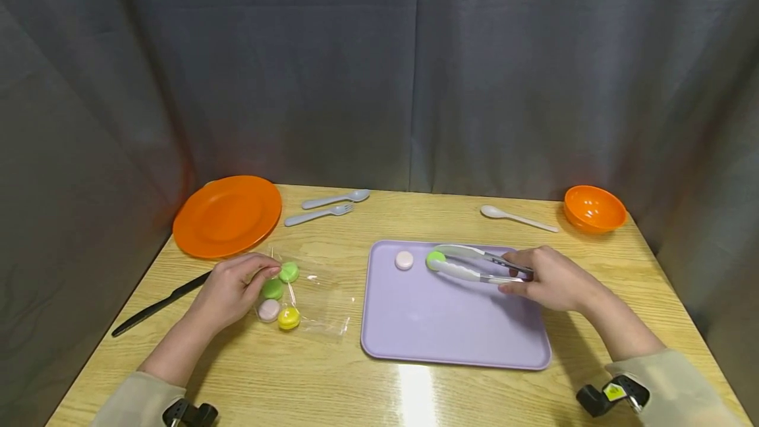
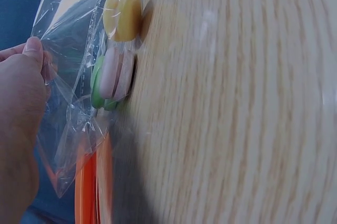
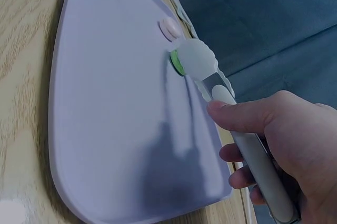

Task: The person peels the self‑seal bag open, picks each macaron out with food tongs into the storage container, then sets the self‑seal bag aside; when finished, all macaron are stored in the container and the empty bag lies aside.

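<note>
The wooden worktop (image 1: 332,374) carried everything, and the lilac tray (image 1: 450,328) lay flat at its middle right, evidently as the landing place for the sweets. The orange plate (image 1: 227,215) sat at the far left corner and the orange bowl (image 1: 593,207) at the far right, both well apart from the hands, as if set aside. A clear plastic bag (image 1: 314,302) lay just left of the tray; the left hand (image 1: 232,288) pinched its edge between thumb and fingers, seemingly to pin it to the wood and keep the mouth slack. The right hand (image 1: 548,279) was clenched round the handles of the tongs (image 1: 474,265), squeezing them so that their pale tips gripped the green macaron (image 1: 435,259) low over the tray's far part, just beside a pink macaron (image 1: 404,259) resting there. Four more stayed in the bag: two green ones (image 1: 281,280), a pink one (image 1: 269,309) and a yellow one (image 1: 288,317), touching in a loose cluster. A black knife (image 1: 157,305) lay left of the left hand; a grey spoon (image 1: 335,199), a grey fork (image 1: 318,215) and a white spoon (image 1: 517,217) lay along the far side, untouched.
</note>
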### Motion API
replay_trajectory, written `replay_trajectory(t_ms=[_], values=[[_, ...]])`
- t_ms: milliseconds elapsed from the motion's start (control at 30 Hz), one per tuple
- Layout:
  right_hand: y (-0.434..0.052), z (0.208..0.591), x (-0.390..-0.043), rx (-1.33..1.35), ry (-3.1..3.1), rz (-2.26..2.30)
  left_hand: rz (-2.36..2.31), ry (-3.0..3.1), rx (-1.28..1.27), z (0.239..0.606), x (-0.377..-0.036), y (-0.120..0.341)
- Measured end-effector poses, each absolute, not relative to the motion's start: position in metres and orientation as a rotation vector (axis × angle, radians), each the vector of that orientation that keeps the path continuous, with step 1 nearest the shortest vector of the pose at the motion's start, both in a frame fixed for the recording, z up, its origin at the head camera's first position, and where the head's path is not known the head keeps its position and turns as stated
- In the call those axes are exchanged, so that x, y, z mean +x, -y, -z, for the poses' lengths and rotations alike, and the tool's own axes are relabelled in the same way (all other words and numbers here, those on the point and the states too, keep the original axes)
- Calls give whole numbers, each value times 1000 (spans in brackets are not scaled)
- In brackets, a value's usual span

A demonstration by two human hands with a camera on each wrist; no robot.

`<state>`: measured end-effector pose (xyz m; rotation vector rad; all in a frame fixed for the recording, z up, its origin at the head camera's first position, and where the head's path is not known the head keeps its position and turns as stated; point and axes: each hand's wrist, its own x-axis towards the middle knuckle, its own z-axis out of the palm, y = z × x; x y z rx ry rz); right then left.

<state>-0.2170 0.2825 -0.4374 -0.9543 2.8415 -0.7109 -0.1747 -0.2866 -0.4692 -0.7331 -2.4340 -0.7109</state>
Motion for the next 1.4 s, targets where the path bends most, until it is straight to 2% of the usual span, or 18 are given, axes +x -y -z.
replay_trajectory(t_ms=[300, 467, 867, 1400], values=[[-284, 435, -215, -844, -2846, 709, 718, 2447, -725, 470, -174, 287], [-277, 425, -209, -903, -2864, 727, 722, 2445, -738, 471, -176, 287], [-223, 416, -198, -1265, -2778, 774, 723, 2439, -755, 469, -178, 283], [-156, 425, -209, -1296, -2681, 699, 759, 2418, -729, 471, -180, 277]])
